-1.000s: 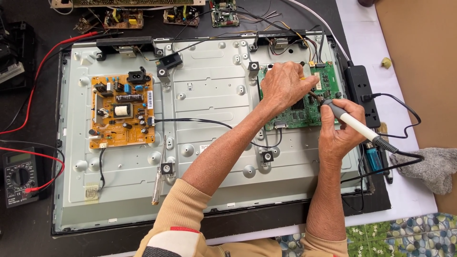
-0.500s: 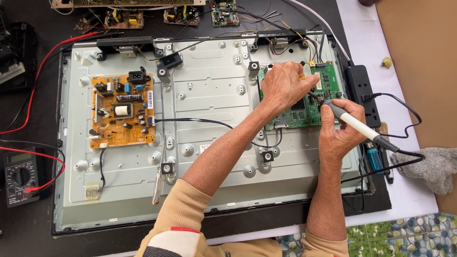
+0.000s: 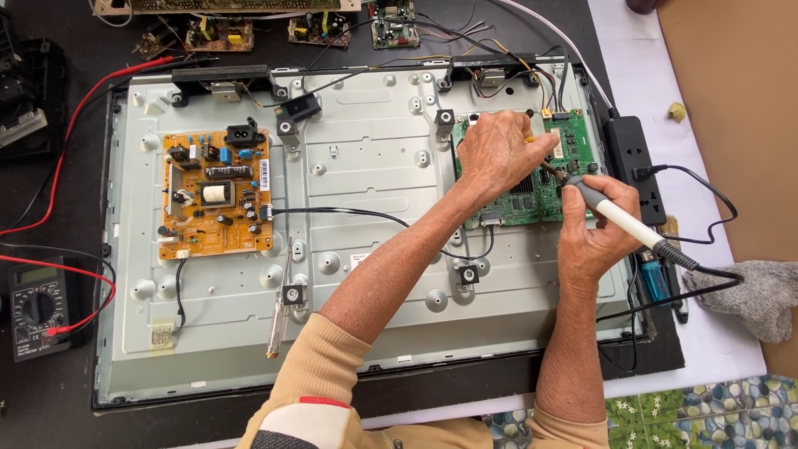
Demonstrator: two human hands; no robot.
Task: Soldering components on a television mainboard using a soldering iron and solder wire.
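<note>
Left hand [image 3: 497,154] lies curled palm-down; right hand [image 3: 592,233] is closed in a pen-like grip.

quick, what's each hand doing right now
Left hand: resting on the green circuit board, fingers curled; cannot tell if it holds anything.
Right hand: closed around the soldering iron, tip at the board.

Your left hand [image 3: 497,158] rests on green circuit board [image 3: 573,150] at right end of grey metal television back panel [image 3: 374,274]. Your right hand [image 3: 592,237] just right of it, holds white-handled soldering iron [image 3: 619,218], tip on board beside left fingers [image 3: 532,154]. Orange power board [image 3: 216,195] on panel's left part. Black power strip [image 3: 636,166] right of panel on desk [image 3: 50,399]. Black multimeter [image 3: 37,306] left of panel. Long thin screwdriver [image 3: 278,312] on panel, below orange board. Grey cloth [image 3: 748,295] far right.
</note>
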